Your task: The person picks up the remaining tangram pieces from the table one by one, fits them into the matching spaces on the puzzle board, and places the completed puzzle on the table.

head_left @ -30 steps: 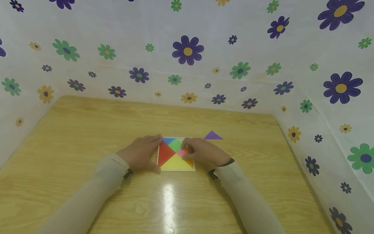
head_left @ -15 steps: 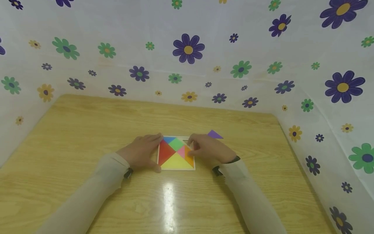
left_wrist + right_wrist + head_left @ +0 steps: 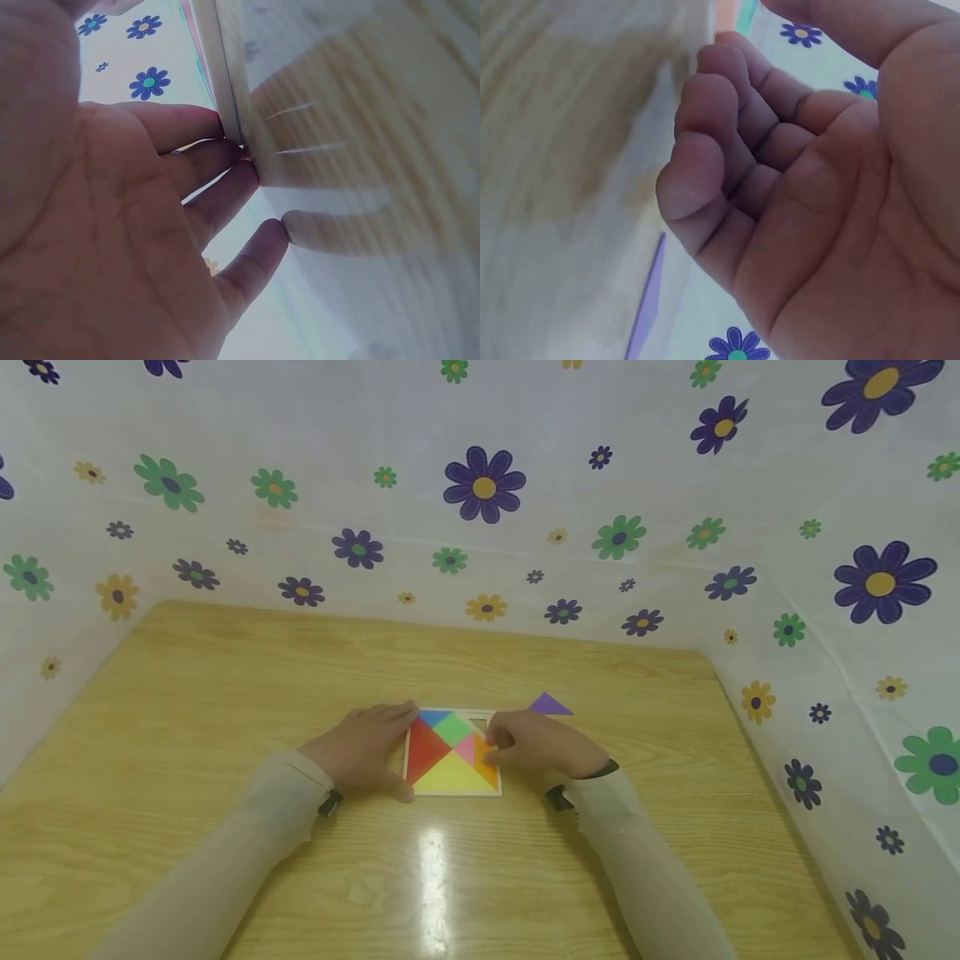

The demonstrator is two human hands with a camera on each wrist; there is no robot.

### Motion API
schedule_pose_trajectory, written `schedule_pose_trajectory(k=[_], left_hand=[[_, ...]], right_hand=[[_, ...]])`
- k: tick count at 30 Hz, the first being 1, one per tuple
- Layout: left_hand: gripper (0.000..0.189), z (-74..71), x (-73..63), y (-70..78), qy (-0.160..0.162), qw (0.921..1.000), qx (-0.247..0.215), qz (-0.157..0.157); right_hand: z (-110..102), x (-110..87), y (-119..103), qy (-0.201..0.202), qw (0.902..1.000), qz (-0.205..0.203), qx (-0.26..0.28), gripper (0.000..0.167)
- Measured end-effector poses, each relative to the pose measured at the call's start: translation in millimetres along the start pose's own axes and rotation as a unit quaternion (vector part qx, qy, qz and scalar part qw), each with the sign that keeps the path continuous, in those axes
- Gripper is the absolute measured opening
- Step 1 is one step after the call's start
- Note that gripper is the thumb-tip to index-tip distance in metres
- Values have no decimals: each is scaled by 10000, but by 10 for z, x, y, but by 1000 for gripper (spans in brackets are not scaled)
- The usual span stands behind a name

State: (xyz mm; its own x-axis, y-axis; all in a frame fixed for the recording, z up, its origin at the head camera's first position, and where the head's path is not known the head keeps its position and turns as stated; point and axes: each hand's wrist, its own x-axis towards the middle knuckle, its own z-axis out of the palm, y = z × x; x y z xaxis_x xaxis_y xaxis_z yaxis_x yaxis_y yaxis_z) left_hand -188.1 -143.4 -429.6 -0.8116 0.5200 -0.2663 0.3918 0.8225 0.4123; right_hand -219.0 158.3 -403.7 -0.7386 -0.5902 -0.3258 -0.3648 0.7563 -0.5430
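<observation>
A white-framed tangram tray (image 3: 453,794) lies on the table with red, blue, green, pink, yellow and orange pieces in it. My left hand (image 3: 362,752) rests at its left side with fairly straight fingers, the thumb by the near corner. In the left wrist view, fingertips touch the tray's edge (image 3: 214,67). Curled fingers of my right hand (image 3: 536,742) are over the tray's right side, thumb and forefinger at the orange piece (image 3: 487,768); I cannot tell whether they pinch it. Above that piece shows an uncovered bit of the tray floor (image 3: 478,725).
A purple triangle (image 3: 551,704) lies on the wooden table (image 3: 360,668) just beyond the right hand, partly covered by it. White flower-printed cloth (image 3: 405,518) stands around the table's back and sides. Light glares off the table in front of the tray.
My right hand has shifted right, off the pink piece to the orange one, uncovering more of the orange piece and the upper right of the tray. The left hand has stayed put.
</observation>
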Motion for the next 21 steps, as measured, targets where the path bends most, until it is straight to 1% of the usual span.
schedule_pose_trajectory(k=[3, 5, 8, 10, 12, 14, 16, 19, 21], left_hand=[[120, -3, -3, 1, 13, 10000, -5, 29], [120, -9, -7, 6, 14, 10000, -9, 33], [120, -15, -15, 14, 41, 10000, -23, 68], [120, -15, -15, 15, 40, 10000, -38, 50], [120, -11, -15, 15, 48, 10000, -33, 52], [120, -11, -11, 13, 59, 10000, -28, 51], [121, -6, -6, 4, 77, 9999, -26, 58], [123, 3, 4, -19, 111, 9999, -64, 96], [125, 12, 13, -42, 119, 9998, -120, 111]], right_hand=[[-49, -4, 46, 179, 9998, 16, 10, 11], [-99, -10, 85, 485, 9987, 115, -84, 9], [-185, -25, 143, 1057, 9936, 293, -269, 18], [-233, -46, 186, 1408, 9873, 525, -522, 26], [-263, -76, 230, 1612, 9799, 777, -884, 33], [-278, -108, 274, 1632, 9735, 1054, -1205, 38], [-273, -133, 316, 1465, 9714, 1300, -1344, 41], [-250, -139, 375, 1140, 9750, 1471, -1217, 44], [-235, -131, 406, 1033, 9773, 1501, -1085, 46]])
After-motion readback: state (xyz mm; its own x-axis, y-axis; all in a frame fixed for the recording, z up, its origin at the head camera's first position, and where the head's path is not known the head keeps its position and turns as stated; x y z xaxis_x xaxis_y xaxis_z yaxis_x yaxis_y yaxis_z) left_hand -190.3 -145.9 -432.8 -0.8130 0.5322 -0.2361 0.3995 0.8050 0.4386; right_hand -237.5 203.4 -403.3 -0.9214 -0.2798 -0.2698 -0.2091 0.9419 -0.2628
